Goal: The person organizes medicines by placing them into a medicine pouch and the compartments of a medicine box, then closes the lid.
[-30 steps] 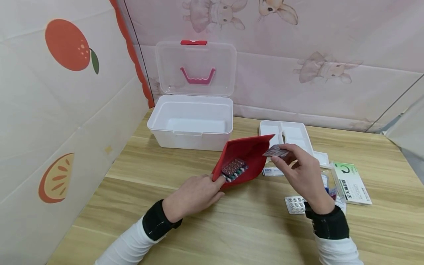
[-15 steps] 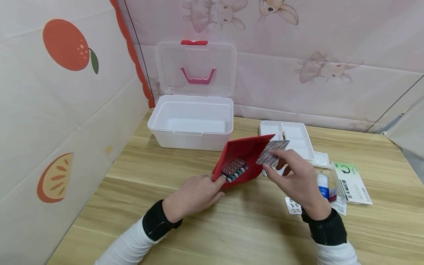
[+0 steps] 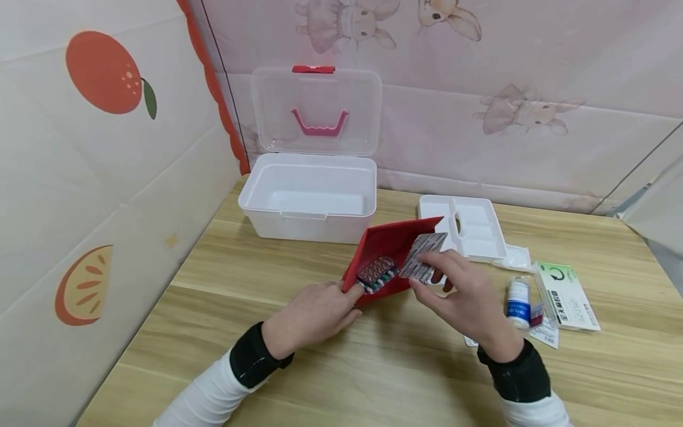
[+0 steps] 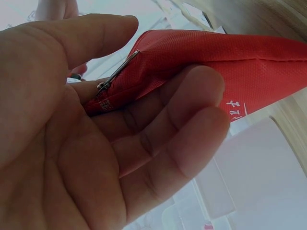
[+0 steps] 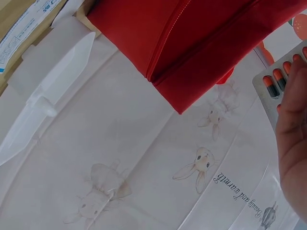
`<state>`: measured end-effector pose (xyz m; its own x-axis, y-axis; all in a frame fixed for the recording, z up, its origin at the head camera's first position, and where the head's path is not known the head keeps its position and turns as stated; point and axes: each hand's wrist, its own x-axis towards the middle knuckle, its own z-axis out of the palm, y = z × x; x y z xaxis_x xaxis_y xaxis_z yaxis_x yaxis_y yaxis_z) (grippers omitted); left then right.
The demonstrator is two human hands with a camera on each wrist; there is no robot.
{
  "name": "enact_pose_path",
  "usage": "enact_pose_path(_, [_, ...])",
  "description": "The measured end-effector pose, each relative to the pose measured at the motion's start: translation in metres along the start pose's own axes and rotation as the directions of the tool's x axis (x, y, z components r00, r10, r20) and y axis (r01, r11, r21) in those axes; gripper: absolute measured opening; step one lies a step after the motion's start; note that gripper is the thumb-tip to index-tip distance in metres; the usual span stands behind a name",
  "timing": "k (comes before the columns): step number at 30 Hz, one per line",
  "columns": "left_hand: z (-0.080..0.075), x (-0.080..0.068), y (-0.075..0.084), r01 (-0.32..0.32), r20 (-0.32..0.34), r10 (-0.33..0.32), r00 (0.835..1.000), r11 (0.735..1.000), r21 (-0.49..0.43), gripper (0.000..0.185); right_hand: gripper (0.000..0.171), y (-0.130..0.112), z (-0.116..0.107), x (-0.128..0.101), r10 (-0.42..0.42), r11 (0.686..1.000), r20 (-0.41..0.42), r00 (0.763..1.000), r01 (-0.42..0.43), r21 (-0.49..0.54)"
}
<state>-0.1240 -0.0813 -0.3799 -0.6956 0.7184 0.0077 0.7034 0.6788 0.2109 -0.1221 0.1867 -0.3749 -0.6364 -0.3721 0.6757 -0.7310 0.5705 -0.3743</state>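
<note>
At red pouch, R hand pinching blister pack; pack partly hidden

My left hand grips the near left edge of the red pouch, fingers bent against its outer side, thumb apart. My left forearm extends from the pouch's near left. My right hand is at the pouch's right side, thumb and fingertips pinching. My right forearm extends from the pouch's near right.

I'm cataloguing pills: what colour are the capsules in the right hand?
Capsules: orange and near-black, clearest in the right wrist view.
</note>
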Motion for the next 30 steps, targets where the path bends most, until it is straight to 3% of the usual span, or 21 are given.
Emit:
enact_pose_path(7, [0.000,0.000,0.000,-0.004,0.003,0.004,1.000,1.000,0.001,0.027,0.042,0.001,0.007,-0.001,-0.020,0.999,0.035,0.999,0.021,-0.032])
enact_pose_path(10, [0.000,0.000,0.000,-0.007,0.000,0.007,1.000,1.000,0.010,0.027,0.035,0.001,0.010,-0.001,0.016,0.997,0.081,0.997,-0.010,-0.079])
enact_pose_path(18, [0.000,0.000,0.000,-0.010,-0.004,0.010,1.000,1.000,0.022,0.027,0.049,-0.003,0.019,-0.001,0.226,0.967,0.260,0.939,-0.185,-0.174])
enact_pose_path(25, [0.001,-0.001,0.000,-0.025,-0.013,0.025,1.000,1.000,0.016,0.028,0.048,-0.005,0.026,-0.001,0.238,0.960,0.268,0.934,-0.184,-0.209])
enact_pose_path(30, [0.001,-0.001,0.000,-0.034,-0.031,0.035,0.999,0.999,0.033,0.027,0.057,-0.004,0.029,-0.001,0.268,0.953,0.284,0.921,-0.210,-0.219])
